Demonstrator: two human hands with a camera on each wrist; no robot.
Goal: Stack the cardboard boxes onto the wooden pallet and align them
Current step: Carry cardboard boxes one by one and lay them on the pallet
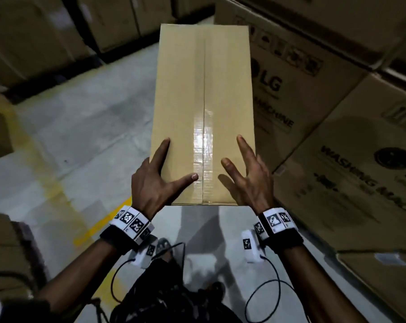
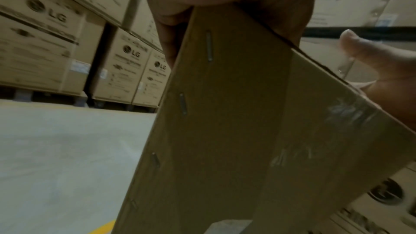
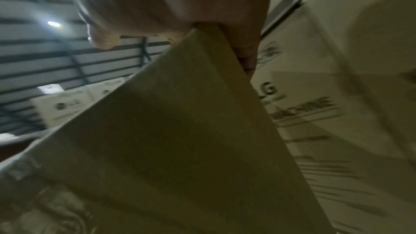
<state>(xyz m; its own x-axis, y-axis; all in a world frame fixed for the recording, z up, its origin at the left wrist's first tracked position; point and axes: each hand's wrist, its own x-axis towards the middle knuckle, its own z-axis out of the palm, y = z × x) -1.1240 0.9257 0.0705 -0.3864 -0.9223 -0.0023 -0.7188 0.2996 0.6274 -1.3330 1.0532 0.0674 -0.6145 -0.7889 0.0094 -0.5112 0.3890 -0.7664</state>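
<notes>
Stacked big cartons (image 1: pixel 351 145) on the right, printed "LG" and "WASHING MACHINE"; more LG cartons (image 2: pixel 128 70) on pallets across the grey floor (image 1: pixel 92 127), which has a yellow line. Plain brown cardboard box (image 1: pixel 204 113), long and narrow, clear glossy tape down the top seam, staples on its side, held in the air over the floor. Left hand (image 1: pixel 155 183) and right hand (image 1: pixel 251 183) each grip a near corner, thumb and index finger spread on top, other fingers down the sides.

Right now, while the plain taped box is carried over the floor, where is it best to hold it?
Hold the plain cardboard box at its near end, one hand on each long side: left hand, right hand. It is long and narrow, so thumbs on top and fingers around the edges should steady it.
</notes>
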